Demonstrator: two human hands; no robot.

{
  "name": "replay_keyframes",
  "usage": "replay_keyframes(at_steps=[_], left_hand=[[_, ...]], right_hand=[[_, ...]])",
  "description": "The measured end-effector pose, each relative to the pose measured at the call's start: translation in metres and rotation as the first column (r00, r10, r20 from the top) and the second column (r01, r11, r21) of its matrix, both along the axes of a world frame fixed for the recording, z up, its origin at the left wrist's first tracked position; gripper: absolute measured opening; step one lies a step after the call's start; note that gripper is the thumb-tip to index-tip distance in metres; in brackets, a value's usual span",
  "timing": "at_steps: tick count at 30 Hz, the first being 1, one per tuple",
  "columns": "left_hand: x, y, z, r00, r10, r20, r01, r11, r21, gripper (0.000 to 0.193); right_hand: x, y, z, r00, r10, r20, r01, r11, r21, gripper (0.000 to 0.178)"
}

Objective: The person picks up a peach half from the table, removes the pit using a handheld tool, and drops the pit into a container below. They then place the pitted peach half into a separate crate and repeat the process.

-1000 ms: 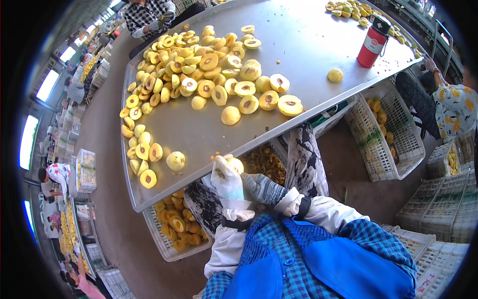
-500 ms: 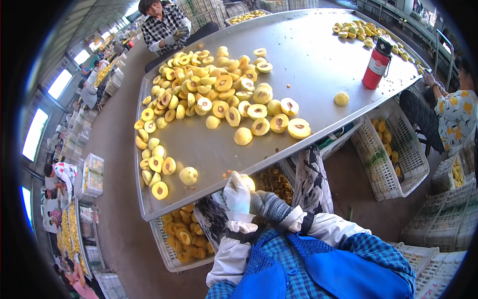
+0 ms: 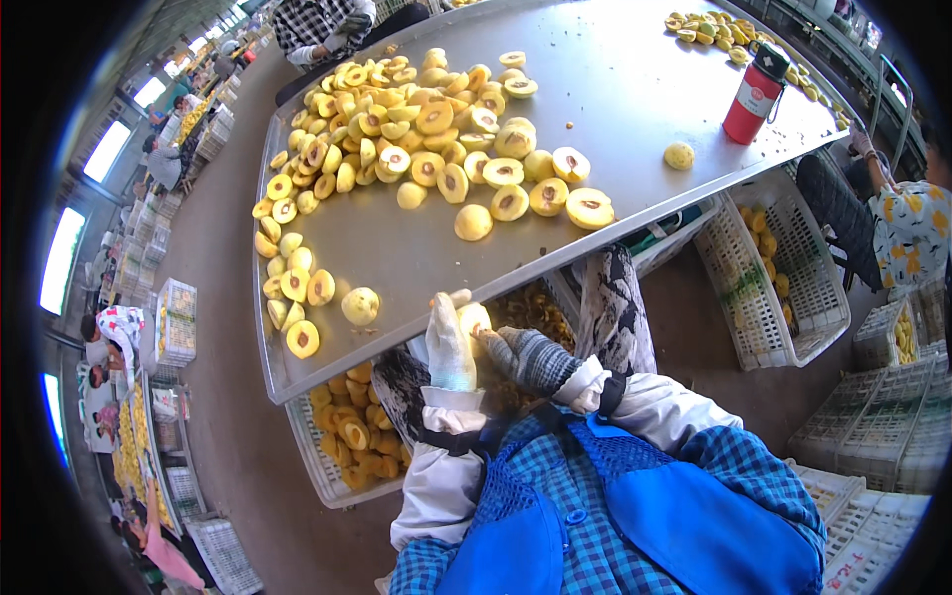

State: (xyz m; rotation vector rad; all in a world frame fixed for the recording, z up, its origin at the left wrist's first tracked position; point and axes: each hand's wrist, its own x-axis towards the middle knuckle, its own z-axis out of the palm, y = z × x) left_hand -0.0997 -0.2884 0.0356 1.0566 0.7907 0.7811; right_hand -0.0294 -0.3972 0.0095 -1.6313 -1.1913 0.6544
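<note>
In my white-gloved left hand [image 3: 448, 349] is a yellow peach half [image 3: 475, 319], held just off the near edge of the metal table [image 3: 387, 258]. My right hand [image 3: 534, 359], in a grey striped glove, is closed beside the fruit, its fingertips touching or almost touching it. Whatever those fingers grip is hidden. On the table beyond lies a large heap of halved peaches [image 3: 433, 118], many showing brown hollows on their cut faces. One peach piece [image 3: 360, 306] sits apart, rounded side up, nearest my left hand.
A red bottle [image 3: 755, 97] stands at the table's right. Below the table edge are a crate of peach halves [image 3: 307, 446] and dark scraps [image 3: 531, 305]. Another crate [image 3: 783, 327] sits to the right, near a seated person [image 3: 907, 233]. A person in checks [image 3: 315, 30] is across the table.
The view has tipped, so the table sits higher in the picture. My left hand has turned, its fingers now pointing up, and more of the held peach half shows. My right hand stays close beside it.
</note>
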Motion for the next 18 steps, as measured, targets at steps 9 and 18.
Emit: replay_keyframes(at_steps=[9, 18], left_hand=[[0.01, -0.002, -0.007, 0.979, 0.201, 0.029, -0.19, 0.957, -0.22, 0.031], [0.014, -0.009, -0.004, 0.983, 0.18, -0.034, -0.171, 0.97, 0.172, 0.027]], right_hand=[[-0.011, 0.001, -0.004, 0.999, -0.018, 0.047, 0.028, 0.975, -0.222, 0.045], [-0.019, 0.006, -0.029, 0.884, 0.067, -0.462, -0.014, 0.993, 0.117, 0.026]])
